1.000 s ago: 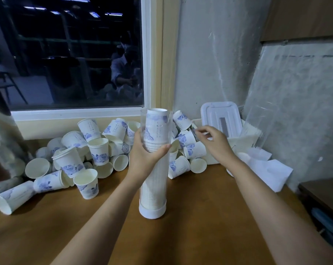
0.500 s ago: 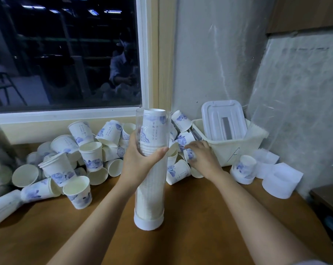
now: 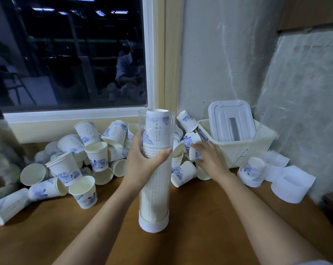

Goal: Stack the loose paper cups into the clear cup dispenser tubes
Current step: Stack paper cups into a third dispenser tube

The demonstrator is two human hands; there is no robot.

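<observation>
A clear tube stands upright on its white base cap near the middle of the tabletop, a little back from the front edge. It is packed with a stack of paper cups that reaches the tube's open top. The left hand is wrapped round the upper part of the tube, thumb across the front and fingers behind, holding it firmly. Just to the right of the tube, the right hand reaches into the heap with its fingers curled over one small printed cup lying on its side; how tightly it is held cannot be told. Loose cups, white with blue print, lie in a heap along the back edge of the tabletop under the window. They spread from the left edge to behind the tube, some upright, some tipped over. Toward the back right corner sits a white plastic bin with a white lid propped inside it. Near the bin's front right corner stands another printed cup, and beside it, at the right edge, lie white folded pieces.
</observation>
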